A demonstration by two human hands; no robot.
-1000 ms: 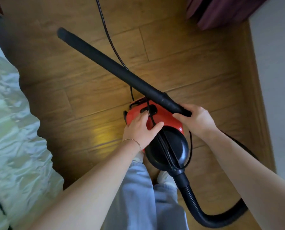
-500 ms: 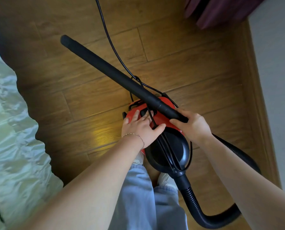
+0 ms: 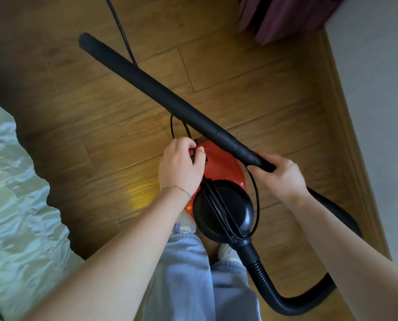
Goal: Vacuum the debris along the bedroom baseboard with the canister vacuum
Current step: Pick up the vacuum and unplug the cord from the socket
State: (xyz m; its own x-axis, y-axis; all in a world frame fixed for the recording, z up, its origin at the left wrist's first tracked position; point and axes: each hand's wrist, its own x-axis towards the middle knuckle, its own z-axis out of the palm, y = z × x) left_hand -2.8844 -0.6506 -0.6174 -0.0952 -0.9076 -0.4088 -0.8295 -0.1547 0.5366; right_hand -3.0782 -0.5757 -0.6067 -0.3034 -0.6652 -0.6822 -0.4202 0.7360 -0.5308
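A red and black canister vacuum point(image 3: 225, 167) stands on the wood floor right in front of my feet. My left hand point(image 3: 181, 166) rests on its red top, fingers curled over the black handle or switch area there. My right hand point(image 3: 279, 174) is closed around the near end of the long black wand point(image 3: 165, 98), which slants up and to the left above the floor, its tip at the upper left. The ribbed black hose point(image 3: 286, 302) loops from the canister's front round behind my right arm. The wooden baseboard point(image 3: 346, 135) runs along the wall on the right.
A bed with pale rumpled bedding point(image 3: 15, 205) fills the left side. The black power cord point(image 3: 121, 31) trails away over the floor at the top. A dark purple curtain point(image 3: 286, 17) hangs at the upper right, beside the grey wall point(image 3: 378, 89).
My left hand has slid forward on the canister's top and its fingers have curled. The wand's tip has swung slightly, and the cord near the canister has shifted.
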